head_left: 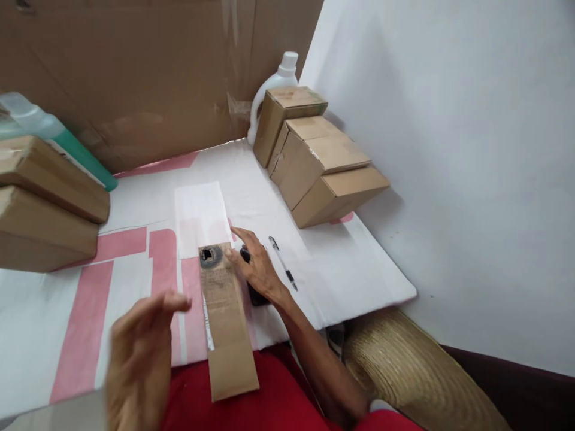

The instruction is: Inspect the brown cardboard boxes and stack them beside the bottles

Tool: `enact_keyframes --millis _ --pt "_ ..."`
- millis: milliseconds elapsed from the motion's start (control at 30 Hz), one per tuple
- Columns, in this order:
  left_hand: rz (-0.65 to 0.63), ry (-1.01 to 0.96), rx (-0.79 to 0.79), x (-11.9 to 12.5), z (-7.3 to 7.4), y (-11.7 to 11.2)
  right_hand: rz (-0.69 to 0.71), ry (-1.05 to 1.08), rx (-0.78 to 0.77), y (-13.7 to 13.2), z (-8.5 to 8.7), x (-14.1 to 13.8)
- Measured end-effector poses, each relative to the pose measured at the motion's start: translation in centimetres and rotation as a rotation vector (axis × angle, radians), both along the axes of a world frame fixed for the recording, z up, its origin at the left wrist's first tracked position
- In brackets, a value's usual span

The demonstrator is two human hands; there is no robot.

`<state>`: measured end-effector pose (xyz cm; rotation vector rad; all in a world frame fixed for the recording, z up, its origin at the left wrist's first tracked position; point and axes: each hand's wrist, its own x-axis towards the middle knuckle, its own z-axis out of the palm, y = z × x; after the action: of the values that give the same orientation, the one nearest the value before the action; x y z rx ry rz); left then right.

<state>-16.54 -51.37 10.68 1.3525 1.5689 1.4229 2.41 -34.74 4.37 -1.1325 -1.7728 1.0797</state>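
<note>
A long flat strip of brown cardboard [229, 335] lies on the table, its near end hanging over the edge above my lap. Near its far end is a small dark hole [207, 255] with a blackened ring around it. My right hand [258, 266] rests at the strip's far right side, thumb tip at its edge and fingers apart. A black object [258, 296], partly hidden under that hand, cannot be made out. My left hand [144, 347] is raised left of the strip, slightly blurred, fingers stretched to the right and holding nothing. Beyond the strip lies a white paper sheet [200, 209].
A pen [283, 263] lies right of my right hand. Several cardboard boxes [323, 149] stand at the back right before a white jug [287, 66]. More boxes [49, 221] and a green-liquid bottle [85, 155] stand left. A cardboard panel [135, 72] closes the back.
</note>
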Motion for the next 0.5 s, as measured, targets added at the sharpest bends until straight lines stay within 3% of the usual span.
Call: enact_keyframes --millis 67,167,233,267,333,433,500 --pt "-0.027 0.000 -0.085 -0.1 -3.3 0.3 0.110 0.129 -0.084 0.2 -0.4 -1.0" --pt "-0.170 -0.035 -0.293 -0.1 -8.4 -1.8 0.141 0.250 -0.231 -0.3 -1.3 -2.0" --pt "-0.261 -0.115 -0.327 -0.1 -10.4 -3.8 0.097 0.262 -0.269 -0.5 -1.5 -2.5" --pt "-0.281 -0.151 -0.324 -0.2 -10.7 -4.6 0.064 0.257 -0.265 -0.4 -1.4 -2.8" --pt "-0.256 -0.182 -0.298 -0.5 -9.9 -5.0 -0.040 0.281 -0.279 0.2 -1.2 -3.4" --pt "-0.118 -0.163 -0.241 -1.5 -6.8 -3.2 -0.222 0.358 -0.418 1.1 -0.9 -4.2" --pt "-0.052 -0.129 -0.160 -2.1 -4.4 -1.1 -0.270 0.374 -0.479 1.2 -1.0 -4.7"
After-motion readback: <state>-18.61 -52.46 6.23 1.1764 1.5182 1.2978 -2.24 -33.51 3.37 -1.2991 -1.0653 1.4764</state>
